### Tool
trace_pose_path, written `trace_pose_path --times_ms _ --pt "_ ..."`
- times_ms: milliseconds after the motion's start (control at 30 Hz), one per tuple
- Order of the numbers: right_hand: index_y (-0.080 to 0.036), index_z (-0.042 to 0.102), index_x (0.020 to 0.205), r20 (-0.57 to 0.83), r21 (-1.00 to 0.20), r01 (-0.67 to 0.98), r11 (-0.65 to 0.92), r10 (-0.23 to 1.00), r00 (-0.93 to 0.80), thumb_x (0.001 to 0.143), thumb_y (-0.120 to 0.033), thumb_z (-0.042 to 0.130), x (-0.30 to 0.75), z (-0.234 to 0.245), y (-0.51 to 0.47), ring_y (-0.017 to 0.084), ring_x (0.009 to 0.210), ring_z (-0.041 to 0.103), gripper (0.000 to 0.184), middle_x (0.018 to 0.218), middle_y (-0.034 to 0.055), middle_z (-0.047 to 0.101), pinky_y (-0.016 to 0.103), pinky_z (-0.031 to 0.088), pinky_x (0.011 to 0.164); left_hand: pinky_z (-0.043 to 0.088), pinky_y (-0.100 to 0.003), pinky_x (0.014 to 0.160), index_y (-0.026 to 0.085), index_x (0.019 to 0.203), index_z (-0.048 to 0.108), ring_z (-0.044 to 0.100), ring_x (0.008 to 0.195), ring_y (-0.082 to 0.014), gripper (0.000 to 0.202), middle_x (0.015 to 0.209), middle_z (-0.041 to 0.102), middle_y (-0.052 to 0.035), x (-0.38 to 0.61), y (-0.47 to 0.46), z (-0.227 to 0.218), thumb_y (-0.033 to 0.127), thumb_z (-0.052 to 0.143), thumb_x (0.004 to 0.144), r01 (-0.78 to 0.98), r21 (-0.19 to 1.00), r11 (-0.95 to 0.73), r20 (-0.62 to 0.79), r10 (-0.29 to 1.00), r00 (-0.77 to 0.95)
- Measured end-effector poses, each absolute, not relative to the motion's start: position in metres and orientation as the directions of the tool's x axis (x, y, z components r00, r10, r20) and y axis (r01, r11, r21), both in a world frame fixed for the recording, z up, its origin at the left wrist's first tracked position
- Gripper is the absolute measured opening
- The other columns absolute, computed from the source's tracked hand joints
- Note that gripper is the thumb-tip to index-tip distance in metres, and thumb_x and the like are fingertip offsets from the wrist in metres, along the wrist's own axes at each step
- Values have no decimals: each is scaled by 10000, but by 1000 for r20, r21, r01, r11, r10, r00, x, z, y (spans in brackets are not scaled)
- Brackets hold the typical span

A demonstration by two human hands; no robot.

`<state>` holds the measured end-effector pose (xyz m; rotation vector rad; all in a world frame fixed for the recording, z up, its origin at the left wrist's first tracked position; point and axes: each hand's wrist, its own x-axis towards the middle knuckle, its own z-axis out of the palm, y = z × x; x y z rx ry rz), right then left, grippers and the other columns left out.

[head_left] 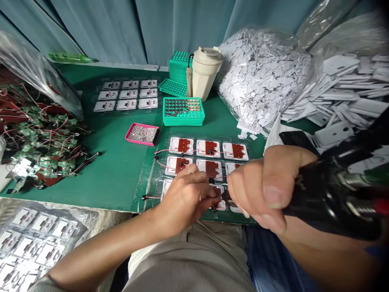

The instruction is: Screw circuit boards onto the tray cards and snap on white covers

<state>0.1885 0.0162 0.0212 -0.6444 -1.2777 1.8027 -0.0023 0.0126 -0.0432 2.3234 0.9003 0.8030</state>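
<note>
Steadiness counts: left hand [188,196] curled at a circuit board [218,189], hold unclear, my right hand [263,185] firmly clenches a power tool [323,200].

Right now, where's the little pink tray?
In the head view, the pink tray sits left of centre on the green table, beyond the left hand and just front-left of the teal box of small round pieces.
</note>
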Motion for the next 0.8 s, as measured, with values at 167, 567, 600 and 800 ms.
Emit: trace_pose_path --times_ms 167,567,600,800 --pt "-166 735 728 173 -910 -413 -12 896 -409 864 -693 459 166 27 20 139 416 499 611 454 29 558 278 397 418 415 -346 736 148 899 659 486 791 -205 134 832 601 -53 -2 8 -46 277 681 869 539 587 -604 271 774 572" --pt "-174 623 689 252 -907 -420 -7 792 -556 863 -651 456 161 8 29 109 403 476 534 522 8 533 240 368 392 486 -450 827 116 1017 572 539 977 -313 369 836 618 -100 -19 -7 -40 399 706 820 671 373 -641 156 756 636" --pt "-172 636 700 253 -906 -424 -8 791 -556 860 -670 459 161 9 29 107 404 475 551 520 6 535 235 363 389 494 -432 823 114 1063 572 545 984 -304 405 868 628 -105 -23 -5 -38 403 712 816 648 403 -646 150 745 649" --pt "-155 728 788 242 -918 -396 25 828 -506 922 -636 394 168 24 27 121 422 469 601 464 23 546 245 375 416 474 -319 781 179 908 631 586 851 -188 126 877 668 -43 -85 61 -31 194 510 940 858 207 -470 343 856 386"
